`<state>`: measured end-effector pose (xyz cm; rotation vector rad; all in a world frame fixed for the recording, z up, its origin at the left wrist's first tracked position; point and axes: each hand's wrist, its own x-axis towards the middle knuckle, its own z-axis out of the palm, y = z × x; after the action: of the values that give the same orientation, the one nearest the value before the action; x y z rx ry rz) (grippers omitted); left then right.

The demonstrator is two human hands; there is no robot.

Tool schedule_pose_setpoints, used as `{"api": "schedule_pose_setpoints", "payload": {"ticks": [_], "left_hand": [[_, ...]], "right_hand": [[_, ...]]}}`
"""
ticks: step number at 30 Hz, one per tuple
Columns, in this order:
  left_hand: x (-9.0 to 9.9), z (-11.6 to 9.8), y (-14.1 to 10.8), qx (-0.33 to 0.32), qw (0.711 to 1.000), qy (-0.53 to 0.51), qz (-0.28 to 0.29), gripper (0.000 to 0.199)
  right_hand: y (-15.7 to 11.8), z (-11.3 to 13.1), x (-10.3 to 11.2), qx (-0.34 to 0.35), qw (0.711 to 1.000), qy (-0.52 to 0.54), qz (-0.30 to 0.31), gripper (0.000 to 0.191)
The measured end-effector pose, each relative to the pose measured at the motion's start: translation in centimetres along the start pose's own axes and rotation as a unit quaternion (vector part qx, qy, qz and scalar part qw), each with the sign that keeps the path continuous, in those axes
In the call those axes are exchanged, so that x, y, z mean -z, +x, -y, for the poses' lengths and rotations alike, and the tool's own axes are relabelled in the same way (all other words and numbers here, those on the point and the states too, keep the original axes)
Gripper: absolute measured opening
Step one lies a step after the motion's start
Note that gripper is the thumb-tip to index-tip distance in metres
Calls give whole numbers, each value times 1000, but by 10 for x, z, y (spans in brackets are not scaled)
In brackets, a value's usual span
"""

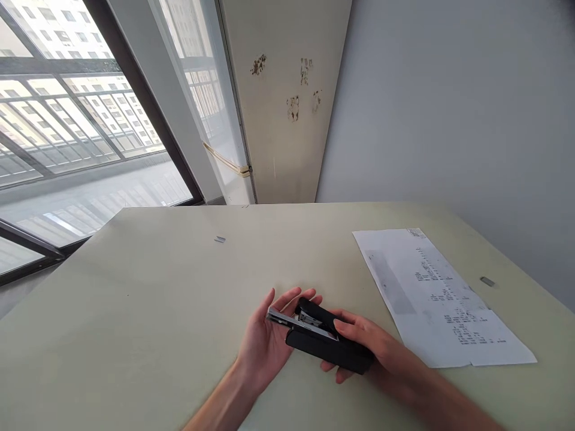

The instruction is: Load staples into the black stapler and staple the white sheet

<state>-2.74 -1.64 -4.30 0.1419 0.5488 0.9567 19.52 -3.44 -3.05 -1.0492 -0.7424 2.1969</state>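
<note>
A black stapler [330,347] is held above the table near its front, with its metal magazine sticking out at the left end. My right hand [375,341] grips its rear half, thumb on top and fingers underneath. Behind and below the stapler's front end is my left hand [269,344], palm up with the fingers spread. Whether the left fingers touch the stapler cannot be made out, since it covers part of them.
Printed paper sheets [431,299] lie on the table [135,311] to the right. Beyond them is a small grey strip [487,281], and small staple strips [220,239] lie at the back left. A wall [449,108], a white cabinet side [287,143] and a window [81,108] border the table.
</note>
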Motion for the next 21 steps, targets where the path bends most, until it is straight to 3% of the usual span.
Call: {"api": "schedule_pose_setpoints", "payload": {"ticks": [7,11,16,21], "left_hand": [[1,1,2,-2,1000,-22,1,37],[2,3,5,-20,999,-29,-2,32],[2,4,6,-24,999,-24,11,30],[2,4,3,-24,999,-18,-16,23]], "right_hand": [[0,-3,7,43,998,-9,33,48],[-2,-1,12,93,996,-6,5,47],[-7,6,21,197,973,-71,-100,48],[-9,7,23,270,874,-274,-297,51]]}}
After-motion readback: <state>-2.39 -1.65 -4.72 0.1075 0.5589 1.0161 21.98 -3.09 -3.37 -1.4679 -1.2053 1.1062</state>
